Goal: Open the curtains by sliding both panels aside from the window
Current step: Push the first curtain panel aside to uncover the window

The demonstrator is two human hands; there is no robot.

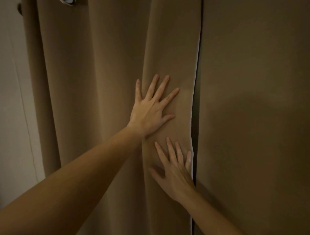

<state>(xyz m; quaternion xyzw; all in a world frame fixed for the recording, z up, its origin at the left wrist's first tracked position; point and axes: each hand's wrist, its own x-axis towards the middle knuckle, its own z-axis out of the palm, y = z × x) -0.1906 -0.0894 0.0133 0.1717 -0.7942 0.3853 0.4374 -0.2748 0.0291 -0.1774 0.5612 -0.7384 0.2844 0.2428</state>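
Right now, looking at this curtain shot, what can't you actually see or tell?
- The window: head view, fully covered by the left panel and right panel; only a dark slit shows between them.
- The curtain rod: cut off by the top edge.
- The panels' bottom hems: cut off by the bottom edge.
- Both palms: the left hand and right hand lie flat, backs to the camera.
- The object at the top left: mostly cropped, unidentifiable.

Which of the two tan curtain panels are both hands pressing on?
The folded left tan curtain panel; left hand and right hand lie flat there, the smooth right panel untouched.
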